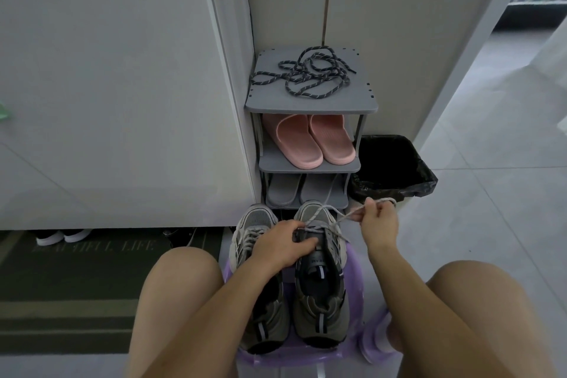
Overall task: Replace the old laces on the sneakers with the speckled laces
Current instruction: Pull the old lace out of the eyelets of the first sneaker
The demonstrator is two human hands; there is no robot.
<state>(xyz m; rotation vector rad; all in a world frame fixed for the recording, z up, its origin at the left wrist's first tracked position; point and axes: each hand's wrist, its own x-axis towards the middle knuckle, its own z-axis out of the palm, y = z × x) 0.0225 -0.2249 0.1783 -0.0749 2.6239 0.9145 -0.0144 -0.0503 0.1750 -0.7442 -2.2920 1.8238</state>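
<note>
Grey sneakers (255, 221) side by side on a purple stool (353, 267) between bare knees, left hand (283, 245) gripping the right-side sneaker (319, 310) at its lacing, right hand (379, 219) pinching the pale old lace (325, 211) drawn upward, dark speckled laces (313, 75) heaped atop the shoe rack (310, 106), doormat (92, 264) faintly lettered BEAUTIFUL LIFE, tongue label unreadable.

1. There were two grey sneakers (319, 285).
2. There were two pink slippers (306, 139) and two grey slippers (282, 190).
3. One shoe rack (310, 100), one black bin (395, 163) and one purple stool (352, 344) stood there.
4. One tangle of speckled laces (310, 74) lay there.
5. Two hands showed: left hand (282, 247), right hand (379, 221).
</note>
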